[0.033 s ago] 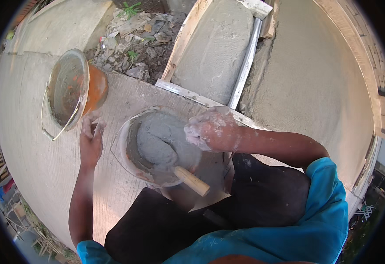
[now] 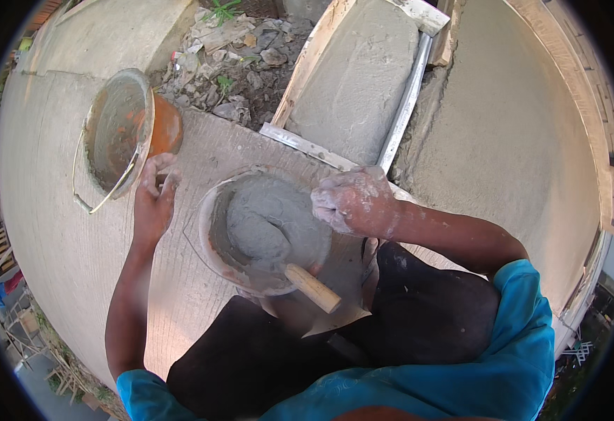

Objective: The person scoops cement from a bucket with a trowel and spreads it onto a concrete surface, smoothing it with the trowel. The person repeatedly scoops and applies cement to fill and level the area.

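Note:
A bucket of wet grey mortar (image 2: 212,242) stands between my knees. In it rests a trowel, its wooden handle (image 2: 312,288) leaning over the near rim and its blade covered by mortar. My right hand (image 2: 356,201), smeared with cement, is closed in a fist above the bucket's right side; its palm is hidden. Beside the near right rim of an orange bucket (image 2: 165,130) is my left hand (image 2: 155,200), fingers bent and thumb apart, with nothing visible in it. That bucket is tipped, its inside coated with mortar and its wire handle (image 2: 114,191) hanging down.
Ahead, a wooden board (image 2: 314,63) and metal bars (image 2: 406,105) frame a patch of wet concrete (image 2: 363,77). A smoothed concrete slab (image 2: 503,119) extends on the right. Rubble and dirt (image 2: 240,74) lie beyond the grooved concrete floor (image 2: 61,168).
The whole view has shifted slightly, so things appear a little farther right. My right fist has moved slightly right over the mortar bucket. My left hand stays beside the orange bucket.

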`<state>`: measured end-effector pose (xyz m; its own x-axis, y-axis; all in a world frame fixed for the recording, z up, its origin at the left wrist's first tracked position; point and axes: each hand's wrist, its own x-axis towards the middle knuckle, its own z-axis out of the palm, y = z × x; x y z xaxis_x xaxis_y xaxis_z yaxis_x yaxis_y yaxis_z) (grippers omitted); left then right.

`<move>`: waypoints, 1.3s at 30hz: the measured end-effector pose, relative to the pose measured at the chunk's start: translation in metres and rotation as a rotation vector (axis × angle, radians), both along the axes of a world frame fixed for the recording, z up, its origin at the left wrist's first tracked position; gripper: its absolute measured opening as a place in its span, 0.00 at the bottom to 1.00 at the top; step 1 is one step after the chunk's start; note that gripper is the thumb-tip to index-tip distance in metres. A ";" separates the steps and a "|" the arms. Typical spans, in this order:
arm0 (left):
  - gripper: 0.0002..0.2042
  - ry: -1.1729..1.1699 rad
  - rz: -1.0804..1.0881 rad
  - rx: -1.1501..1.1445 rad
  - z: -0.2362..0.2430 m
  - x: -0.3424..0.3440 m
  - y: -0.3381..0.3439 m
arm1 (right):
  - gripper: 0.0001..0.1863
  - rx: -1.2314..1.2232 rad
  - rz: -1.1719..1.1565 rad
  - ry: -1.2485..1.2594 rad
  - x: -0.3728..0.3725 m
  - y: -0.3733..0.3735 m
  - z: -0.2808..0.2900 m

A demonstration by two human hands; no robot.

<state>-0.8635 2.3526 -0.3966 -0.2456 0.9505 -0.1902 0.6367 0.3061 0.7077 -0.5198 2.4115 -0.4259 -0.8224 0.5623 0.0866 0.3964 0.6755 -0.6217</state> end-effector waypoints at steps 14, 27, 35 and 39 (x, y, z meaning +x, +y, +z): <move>0.20 0.020 0.506 -0.020 -0.232 -0.072 0.268 | 0.13 -0.072 -0.361 0.048 0.082 0.045 -0.020; 0.23 -0.355 0.781 -0.156 -0.292 -0.113 0.381 | 0.07 -0.364 -0.858 -0.442 0.173 -0.022 -0.017; 0.31 -0.782 0.956 0.018 -0.327 -0.173 0.389 | 0.07 -0.369 -0.788 -0.431 0.175 -0.027 -0.025; 0.21 -0.739 0.986 0.243 -0.271 -0.132 0.375 | 0.06 -0.371 -0.781 -0.460 0.163 -0.016 -0.023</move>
<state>-0.9954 2.7277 -0.6675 -0.7800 0.4531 -0.4315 -0.3608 0.2377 0.9018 -0.3566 2.3959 -0.4490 -0.1164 0.8898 -0.4413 0.9058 -0.0872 -0.4147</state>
